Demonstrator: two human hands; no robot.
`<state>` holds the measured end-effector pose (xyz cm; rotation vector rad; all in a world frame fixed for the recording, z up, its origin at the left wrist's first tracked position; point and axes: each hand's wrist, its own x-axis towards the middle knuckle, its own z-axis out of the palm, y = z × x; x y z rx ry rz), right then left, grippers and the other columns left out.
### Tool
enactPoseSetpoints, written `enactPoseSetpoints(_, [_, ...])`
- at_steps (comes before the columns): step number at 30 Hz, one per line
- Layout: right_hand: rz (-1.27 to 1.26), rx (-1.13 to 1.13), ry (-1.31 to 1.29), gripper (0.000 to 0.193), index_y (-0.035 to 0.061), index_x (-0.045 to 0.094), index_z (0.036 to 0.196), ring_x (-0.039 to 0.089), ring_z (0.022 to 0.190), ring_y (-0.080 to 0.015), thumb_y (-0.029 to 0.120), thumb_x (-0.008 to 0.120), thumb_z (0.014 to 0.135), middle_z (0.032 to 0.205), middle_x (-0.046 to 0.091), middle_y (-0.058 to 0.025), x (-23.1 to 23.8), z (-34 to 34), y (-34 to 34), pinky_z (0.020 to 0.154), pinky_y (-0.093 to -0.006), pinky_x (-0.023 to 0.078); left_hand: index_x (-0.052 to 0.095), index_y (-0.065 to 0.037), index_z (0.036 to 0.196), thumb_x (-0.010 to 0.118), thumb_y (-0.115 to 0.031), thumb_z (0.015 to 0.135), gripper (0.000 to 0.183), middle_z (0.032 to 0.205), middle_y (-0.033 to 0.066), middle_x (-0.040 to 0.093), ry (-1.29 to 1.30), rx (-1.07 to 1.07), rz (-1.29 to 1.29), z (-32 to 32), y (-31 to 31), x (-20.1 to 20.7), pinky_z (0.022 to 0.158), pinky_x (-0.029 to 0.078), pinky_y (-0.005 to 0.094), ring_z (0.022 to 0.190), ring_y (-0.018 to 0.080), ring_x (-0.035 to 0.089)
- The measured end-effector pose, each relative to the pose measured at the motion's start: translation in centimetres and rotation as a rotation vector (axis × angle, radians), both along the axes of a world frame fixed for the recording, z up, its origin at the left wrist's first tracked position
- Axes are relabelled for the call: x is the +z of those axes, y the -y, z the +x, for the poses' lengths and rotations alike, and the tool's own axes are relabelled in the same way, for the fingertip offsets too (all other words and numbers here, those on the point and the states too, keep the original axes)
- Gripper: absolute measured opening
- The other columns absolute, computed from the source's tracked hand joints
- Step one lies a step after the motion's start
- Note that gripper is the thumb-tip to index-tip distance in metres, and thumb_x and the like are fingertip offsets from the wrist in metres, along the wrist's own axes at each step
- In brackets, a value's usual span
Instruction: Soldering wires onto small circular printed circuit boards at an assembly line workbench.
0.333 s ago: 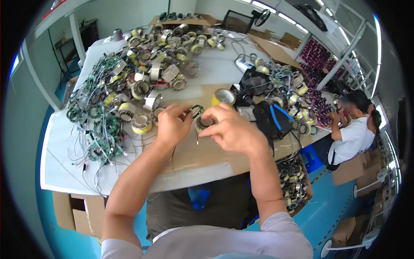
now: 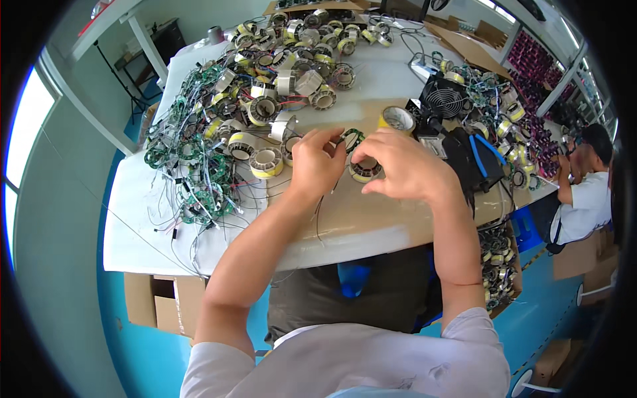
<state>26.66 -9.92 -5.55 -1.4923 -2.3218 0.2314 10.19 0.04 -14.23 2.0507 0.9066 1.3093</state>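
Note:
My left hand (image 2: 318, 161) is closed, thumb and fingertips pinched at the edge of a green ring-shaped circuit board (image 2: 353, 138). Thin dark wires hang below that hand. Close to the board, a ring-shaped coil core (image 2: 364, 174) sits over the brown-covered part of the table. My right hand (image 2: 413, 166) hovers at the coil core, thumb and index finger apart and curved around its near side; nothing shows firmly gripped in it. The right fingertips partly cover the core. Just behind stands a yellow-sided round container (image 2: 398, 119).
Many yellow-banded coil cores (image 2: 266, 163) are heaped to the left and back, beside tangled green boards with wires (image 2: 199, 166). At right are a black fan (image 2: 443, 99) and blue-handled pliers (image 2: 488, 156). A co-worker (image 2: 584, 192) sits far right. A filled box (image 2: 499, 265) stands below the edge.
The whole view has shifted, so the table lies further right. My right thumb and fingers have spread wider at the coil core, while my left hand keeps its pinch on the board.

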Motion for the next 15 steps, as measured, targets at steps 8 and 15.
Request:
enactPoseSetpoints(8, [0.003, 0.081, 0.116, 0.03, 0.0066, 0.072, 0.099, 0.061, 0.11, -0.0283, 0.008, 0.081, 0.071, 0.108, 0.069, -0.0088, -1.5, -1.2, -1.3, 0.089, -0.0395, 0.052, 0.071, 0.005, 0.11, 0.073, -0.005, 0.084, 0.028, 0.088, 0.0098, 0.073, 0.09, 0.009, -0.28, 0.1, -0.7, -0.6, 0.062, 0.053, 0.0275, 0.067, 0.0106, 0.065])
enactPoseSetpoints(15, [0.067, 0.164, -0.223, 0.01, 0.0096, 0.078, 0.075, 0.063, 0.085, -0.0234, 0.018, 0.08, 0.073, 0.075, 0.071, -0.0032, -5.4, 1.0, -1.2, 0.076, -0.0364, 0.051, 0.072, 0.003, 0.107, 0.073, -0.004, 0.083, 0.025, 0.079, 0.0069, 0.071, 0.064, -0.002, -0.186, 0.9, -0.4, -0.6, 0.062, 0.051, 0.027, 0.067, 0.0101, 0.065])
